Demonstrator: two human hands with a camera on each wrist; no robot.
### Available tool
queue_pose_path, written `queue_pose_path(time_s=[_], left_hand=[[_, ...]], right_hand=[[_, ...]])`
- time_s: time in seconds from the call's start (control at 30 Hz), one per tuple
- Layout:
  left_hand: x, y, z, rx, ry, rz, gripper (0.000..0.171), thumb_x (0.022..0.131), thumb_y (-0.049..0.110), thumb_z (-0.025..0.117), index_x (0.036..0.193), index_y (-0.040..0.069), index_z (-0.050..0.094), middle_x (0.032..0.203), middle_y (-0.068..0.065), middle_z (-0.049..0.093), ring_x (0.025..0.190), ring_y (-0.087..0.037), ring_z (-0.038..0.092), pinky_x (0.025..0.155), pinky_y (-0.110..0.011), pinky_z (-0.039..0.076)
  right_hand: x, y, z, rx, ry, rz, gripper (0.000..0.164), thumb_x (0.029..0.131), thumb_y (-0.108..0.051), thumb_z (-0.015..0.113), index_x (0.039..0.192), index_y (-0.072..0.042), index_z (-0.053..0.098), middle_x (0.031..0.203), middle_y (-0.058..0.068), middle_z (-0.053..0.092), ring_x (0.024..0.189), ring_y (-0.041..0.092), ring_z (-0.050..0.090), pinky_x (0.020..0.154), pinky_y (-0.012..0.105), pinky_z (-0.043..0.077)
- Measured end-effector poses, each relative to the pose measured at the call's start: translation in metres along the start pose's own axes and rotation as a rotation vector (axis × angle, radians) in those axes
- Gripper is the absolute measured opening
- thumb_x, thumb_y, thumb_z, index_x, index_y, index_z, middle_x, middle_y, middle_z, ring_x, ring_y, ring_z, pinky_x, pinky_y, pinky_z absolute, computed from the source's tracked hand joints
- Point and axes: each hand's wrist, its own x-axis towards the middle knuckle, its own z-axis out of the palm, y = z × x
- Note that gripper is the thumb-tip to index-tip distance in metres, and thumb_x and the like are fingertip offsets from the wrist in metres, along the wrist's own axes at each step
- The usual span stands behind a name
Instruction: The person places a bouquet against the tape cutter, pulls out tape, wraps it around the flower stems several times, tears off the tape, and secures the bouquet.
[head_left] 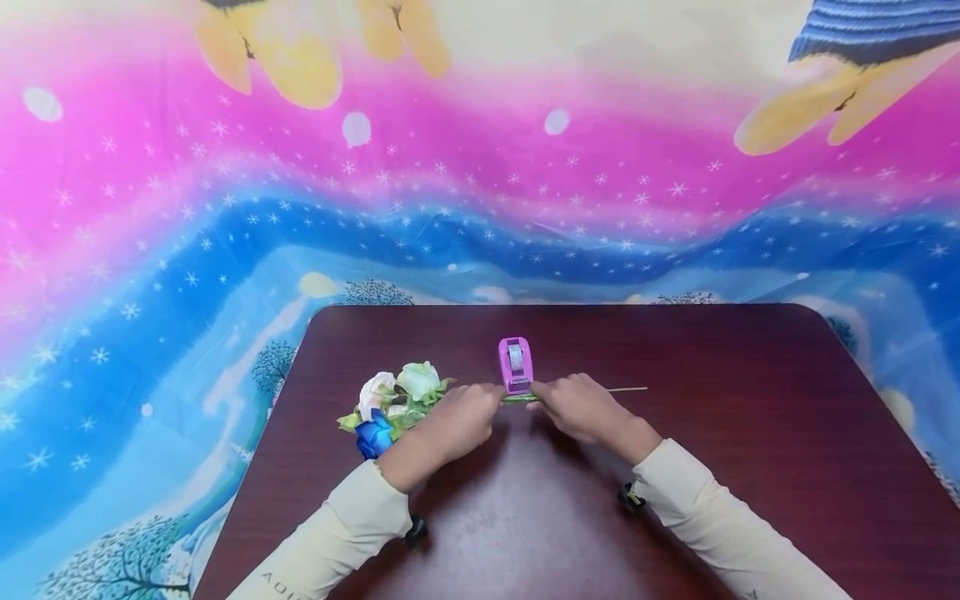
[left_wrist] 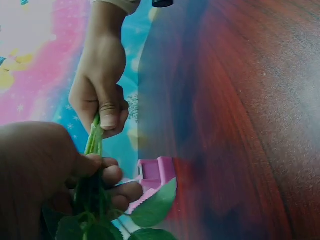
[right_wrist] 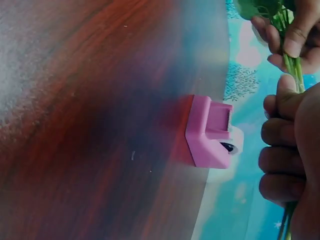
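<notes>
A bunch of artificial-looking roses, among them a pale green-white rose (head_left: 420, 381) and a blue rose (head_left: 375, 435), extends left of my left hand (head_left: 461, 417). That hand grips the bundled green stems (left_wrist: 94, 140) just below the leaves (left_wrist: 155, 205). My right hand (head_left: 581, 408) curls round the same stems further along, a short gap from the left. One thin stem end (head_left: 630, 389) sticks out past the right hand. Just beyond the gap stands a pink tape dispenser (head_left: 515, 362) with a roll of clear tape; neither hand visibly holds it. The palms hide part of the stems.
The dark reddish-brown table (head_left: 720, 358) has rounded far corners. Behind it hangs a pink and blue snowflake-patterned cloth (head_left: 525, 183). A small black device shows below each cream sleeve (head_left: 675, 483). Tiny scraps lie on the tabletop in the right wrist view.
</notes>
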Motion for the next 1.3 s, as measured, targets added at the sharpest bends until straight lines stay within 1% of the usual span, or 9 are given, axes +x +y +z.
queue_pose_path(time_s=[0.13, 0.27, 0.47, 0.57, 0.67, 0.77, 0.83, 1.0, 1.3], left_hand=[[0.003, -0.002, -0.001, 0.002, 0.018, 0.018, 0.01, 0.1, 0.015, 0.065, 0.104, 0.008, 0.07, 0.084, -0.003, 0.071, 0.072, -0.016, 0.067, 0.064, -0.033, 0.057], [0.005, -0.003, 0.002, 0.102, 0.075, 0.067, 0.008, 0.096, 0.006, 0.066, 0.103, 0.008, 0.07, 0.08, -0.004, 0.07, 0.068, -0.018, 0.067, 0.061, -0.034, 0.055], [0.002, 0.001, 0.019, 0.316, 0.247, 0.157, 0.013, 0.083, 0.005, 0.073, 0.094, 0.006, 0.067, 0.075, -0.002, 0.066, 0.06, -0.016, 0.063, 0.052, -0.031, 0.052], [0.0, 0.003, 0.027, 0.405, 0.336, 0.164, 0.012, 0.081, 0.006, 0.074, 0.089, 0.007, 0.066, 0.072, -0.001, 0.063, 0.058, -0.014, 0.061, 0.049, -0.029, 0.05], [0.0, 0.004, 0.032, 0.501, 0.397, 0.164, 0.007, 0.083, 0.004, 0.072, 0.086, 0.008, 0.066, 0.071, 0.0, 0.062, 0.058, -0.013, 0.059, 0.049, -0.027, 0.049], [0.001, 0.004, 0.033, 0.579, 0.43, 0.166, 0.005, 0.087, 0.003, 0.067, 0.086, 0.008, 0.067, 0.07, 0.0, 0.061, 0.058, -0.012, 0.059, 0.05, -0.026, 0.049], [0.001, 0.003, 0.034, 0.604, 0.447, 0.175, 0.005, 0.089, 0.004, 0.066, 0.085, 0.008, 0.067, 0.069, 0.0, 0.06, 0.057, -0.012, 0.058, 0.05, -0.025, 0.048], [0.001, 0.003, 0.033, 0.604, 0.455, 0.199, 0.006, 0.09, 0.004, 0.064, 0.086, 0.006, 0.067, 0.068, 0.0, 0.06, 0.057, -0.011, 0.058, 0.05, -0.024, 0.048], [-0.001, 0.003, 0.034, 0.598, 0.444, 0.208, 0.008, 0.093, 0.007, 0.066, 0.098, 0.002, 0.069, 0.073, -0.002, 0.065, 0.061, -0.012, 0.062, 0.055, -0.025, 0.053]], right_hand=[[-0.002, 0.0, 0.004, -0.079, 0.107, -0.051, 0.023, 0.097, -0.029, 0.071, 0.087, -0.014, 0.056, 0.058, -0.004, 0.053, 0.049, 0.016, 0.057, 0.046, 0.036, 0.045], [-0.003, 0.0, 0.006, -0.136, 0.17, -0.069, 0.023, 0.095, -0.023, 0.072, 0.086, -0.012, 0.054, 0.057, -0.004, 0.049, 0.047, 0.015, 0.052, 0.044, 0.033, 0.041], [-0.004, -0.001, 0.007, -0.13, 0.142, -0.018, 0.019, 0.097, -0.021, 0.07, 0.087, -0.011, 0.057, 0.061, -0.002, 0.051, 0.052, 0.013, 0.051, 0.045, 0.031, 0.042], [-0.003, -0.002, 0.001, 0.029, 0.013, 0.048, 0.024, 0.1, -0.036, 0.065, 0.097, -0.012, 0.065, 0.066, -0.007, 0.056, 0.057, 0.008, 0.052, 0.054, 0.031, 0.048], [-0.002, 0.0, -0.009, 0.284, -0.148, 0.142, 0.036, 0.104, -0.047, 0.055, 0.109, -0.014, 0.068, 0.072, -0.009, 0.062, 0.064, 0.005, 0.054, 0.066, 0.032, 0.051], [0.0, 0.005, -0.019, 0.508, -0.249, 0.208, 0.037, 0.107, -0.043, 0.048, 0.109, -0.012, 0.069, 0.075, -0.006, 0.065, 0.066, 0.006, 0.057, 0.069, 0.03, 0.05], [0.001, 0.009, -0.023, 0.589, -0.276, 0.205, 0.035, 0.108, -0.036, 0.048, 0.098, -0.01, 0.068, 0.072, -0.005, 0.064, 0.063, 0.007, 0.056, 0.065, 0.028, 0.048], [0.003, 0.011, -0.02, 0.494, -0.207, 0.139, 0.026, 0.106, -0.026, 0.055, 0.089, -0.011, 0.066, 0.064, -0.011, 0.049, 0.058, 0.002, 0.044, 0.059, 0.023, 0.039], [-0.001, 0.002, -0.007, 0.262, 0.046, 0.184, 0.022, 0.099, -0.028, 0.066, 0.08, -0.017, 0.066, 0.058, -0.014, 0.041, 0.056, 0.004, 0.037, 0.057, 0.025, 0.034]])
